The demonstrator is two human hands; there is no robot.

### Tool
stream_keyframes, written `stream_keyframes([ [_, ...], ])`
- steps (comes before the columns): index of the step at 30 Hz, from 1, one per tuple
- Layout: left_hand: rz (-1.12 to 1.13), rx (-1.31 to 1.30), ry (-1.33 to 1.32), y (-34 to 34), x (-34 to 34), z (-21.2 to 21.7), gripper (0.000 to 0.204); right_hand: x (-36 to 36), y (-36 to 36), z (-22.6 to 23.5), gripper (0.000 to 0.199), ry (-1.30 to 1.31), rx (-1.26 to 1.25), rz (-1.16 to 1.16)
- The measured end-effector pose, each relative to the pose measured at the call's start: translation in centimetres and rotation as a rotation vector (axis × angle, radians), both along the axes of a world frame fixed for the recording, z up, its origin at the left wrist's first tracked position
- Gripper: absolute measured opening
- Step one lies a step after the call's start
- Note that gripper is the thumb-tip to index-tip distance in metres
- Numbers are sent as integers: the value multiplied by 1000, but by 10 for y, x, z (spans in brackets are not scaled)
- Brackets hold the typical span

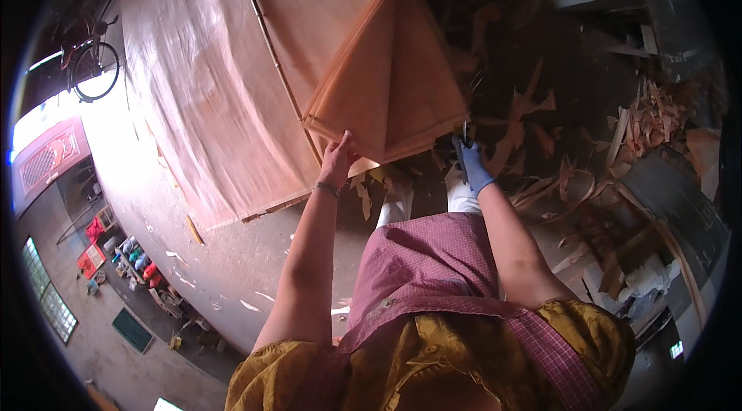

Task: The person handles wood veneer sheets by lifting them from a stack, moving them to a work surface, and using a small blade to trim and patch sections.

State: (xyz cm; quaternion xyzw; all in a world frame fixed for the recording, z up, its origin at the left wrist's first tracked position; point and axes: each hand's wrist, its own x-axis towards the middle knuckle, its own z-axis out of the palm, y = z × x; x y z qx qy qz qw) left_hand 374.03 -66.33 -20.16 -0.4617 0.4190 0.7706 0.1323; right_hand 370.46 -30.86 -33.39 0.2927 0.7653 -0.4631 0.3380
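A large stack of thin reddish-brown wood veneer sheets point(209, 79) spreads out ahead of me. Some of the sheets are folded back into a pointed flap point(394, 86), whose near edge faces me. My left hand point(337, 164), bare with a band at the wrist, pinches that edge at its left corner, thumb on top. My right hand point(475, 168) wears a blue glove and is closed around dark-handled scissors point(465, 140). Their tip points away from me, close to the flap's right corner; I cannot tell whether the blades touch it.
A thin strip point(267, 40) runs across the stack. Torn veneer scraps point(518, 125) litter the floor on the right, with a bigger heap point(653, 113) farther off. A bicycle point(94, 67) stands at the far left. Shelves with coloured items point(143, 268) line the left wall.
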Motion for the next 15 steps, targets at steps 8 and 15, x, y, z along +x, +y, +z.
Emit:
stream_keyframes([
  [8,-85,126,55,-9,3,-8,30,-32,-55,53,37,-74,-445,-229],
  [15,-104,149,45,2,-1,6,27,-53,-122,102,41,-67,-523,-53],
])
